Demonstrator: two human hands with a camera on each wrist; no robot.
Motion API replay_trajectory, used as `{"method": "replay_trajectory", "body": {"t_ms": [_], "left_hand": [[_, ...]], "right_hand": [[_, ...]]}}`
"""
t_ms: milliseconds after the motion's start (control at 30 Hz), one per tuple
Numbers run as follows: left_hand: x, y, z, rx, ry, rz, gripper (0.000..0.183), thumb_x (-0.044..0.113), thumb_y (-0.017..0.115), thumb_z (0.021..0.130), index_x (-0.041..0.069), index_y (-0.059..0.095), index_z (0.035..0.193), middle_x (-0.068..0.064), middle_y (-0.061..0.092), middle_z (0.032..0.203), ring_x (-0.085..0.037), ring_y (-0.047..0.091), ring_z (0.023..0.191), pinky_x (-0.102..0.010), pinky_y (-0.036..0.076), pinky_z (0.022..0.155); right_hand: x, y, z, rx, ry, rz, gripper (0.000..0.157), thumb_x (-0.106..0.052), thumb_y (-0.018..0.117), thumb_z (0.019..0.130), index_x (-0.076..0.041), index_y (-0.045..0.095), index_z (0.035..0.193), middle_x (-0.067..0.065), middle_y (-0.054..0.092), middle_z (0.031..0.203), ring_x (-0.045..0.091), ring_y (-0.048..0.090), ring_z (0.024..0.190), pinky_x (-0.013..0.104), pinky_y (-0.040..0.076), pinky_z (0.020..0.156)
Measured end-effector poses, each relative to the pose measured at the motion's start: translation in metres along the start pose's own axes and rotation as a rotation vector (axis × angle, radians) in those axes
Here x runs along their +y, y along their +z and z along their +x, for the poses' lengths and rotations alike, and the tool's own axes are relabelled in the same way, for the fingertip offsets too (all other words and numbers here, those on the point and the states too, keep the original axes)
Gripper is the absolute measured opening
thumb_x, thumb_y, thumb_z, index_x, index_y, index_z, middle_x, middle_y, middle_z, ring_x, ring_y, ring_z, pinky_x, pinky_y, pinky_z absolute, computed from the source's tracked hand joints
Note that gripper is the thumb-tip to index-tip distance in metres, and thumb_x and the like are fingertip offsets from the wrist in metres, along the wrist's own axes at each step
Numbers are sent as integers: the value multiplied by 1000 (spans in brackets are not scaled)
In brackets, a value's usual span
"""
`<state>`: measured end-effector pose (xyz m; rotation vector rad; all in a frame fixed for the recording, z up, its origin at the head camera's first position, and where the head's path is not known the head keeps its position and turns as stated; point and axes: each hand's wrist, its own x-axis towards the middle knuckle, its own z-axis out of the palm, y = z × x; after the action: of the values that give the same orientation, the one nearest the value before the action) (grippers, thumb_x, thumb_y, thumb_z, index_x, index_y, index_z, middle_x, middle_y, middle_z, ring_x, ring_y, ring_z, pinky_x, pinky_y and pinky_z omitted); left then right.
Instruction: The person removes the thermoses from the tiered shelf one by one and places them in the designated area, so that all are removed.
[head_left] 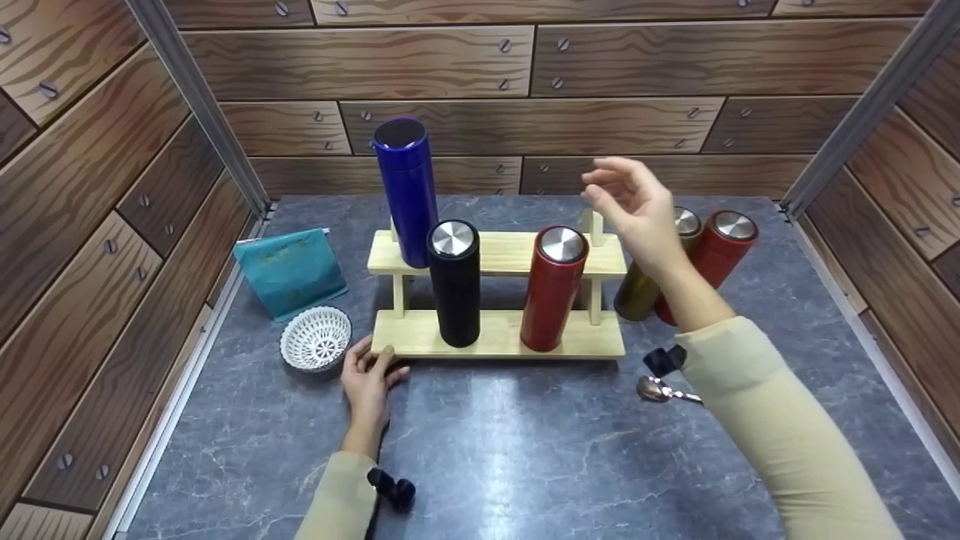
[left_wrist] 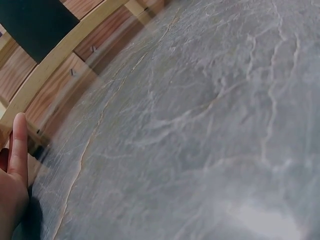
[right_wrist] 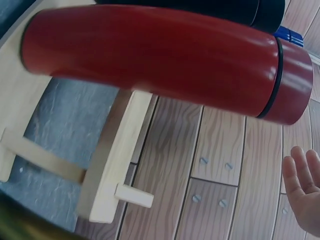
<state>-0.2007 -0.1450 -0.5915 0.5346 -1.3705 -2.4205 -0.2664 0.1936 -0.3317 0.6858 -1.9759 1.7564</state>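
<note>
My left hand (head_left: 367,386) holds the front left corner of a two-tier wooden rack (head_left: 499,345), its thumb laid on the lower shelf's edge. In the left wrist view one digit (left_wrist: 19,145) lies straight against that edge. My right hand (head_left: 637,214) hovers over the rack's right end, fingers loosely bent with nothing in them. A black thermos bottle (head_left: 457,300) and a red thermos bottle (head_left: 551,300) stand on the lower shelf. On the upper shelf, at the left, a blue thermos bottle (head_left: 409,199) with a dark top leans slightly.
Right of the rack stand an olive-gold bottle (head_left: 637,292) and a second red bottle (head_left: 724,244), partly behind my right arm. A metal spoon (head_left: 654,389) lies nearer me. At left are a teal pouch (head_left: 292,274) and a white woven bowl (head_left: 316,339). Wood-patterned walls enclose the table.
</note>
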Motion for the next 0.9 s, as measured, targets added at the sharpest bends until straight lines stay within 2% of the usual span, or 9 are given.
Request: {"method": "replay_trajectory", "body": {"t_ms": [233,400,567,767,900], "left_hand": [[1,2,0,6,-7,2,48,-5,65,84,2,44,126,-15,51,104,-21,63,74,-37,60,55],[2,2,-1,7,-3,5,48,-4,66,83,1,44,126,-15,51,103,-22,63,74,-37,60,55],[2,0,0,-4,12,8,48,-4,66,83,0,44,126,-17,51,104,-23,63,75,-38,60,56],[1,0,0,-7,12,12,49,-4,65,83,-1,43,127,-16,51,101,-22,63,74,-39,60,57],[0,1,-1,-5,9,11,49,-5,65,83,0,44,127,-16,51,101,-22,63,74,-38,60,57]], "right_hand": [[-8,19,12,-53,35,-12,37,-2,65,86,2,53,120,19,60,106,24,60,93,30,53,84],[-16,35,19,-86,91,1,40,-2,65,85,3,50,122,19,59,108,25,59,96,32,52,87],[-26,55,26,-107,141,6,42,-1,64,86,6,48,124,20,59,111,30,59,95,33,54,84],[-22,73,37,-135,229,52,49,-8,69,84,0,47,127,16,57,116,30,57,103,32,54,85],[-22,83,43,-165,253,65,56,-12,73,81,-3,45,129,15,55,119,28,55,107,33,53,89]]}}
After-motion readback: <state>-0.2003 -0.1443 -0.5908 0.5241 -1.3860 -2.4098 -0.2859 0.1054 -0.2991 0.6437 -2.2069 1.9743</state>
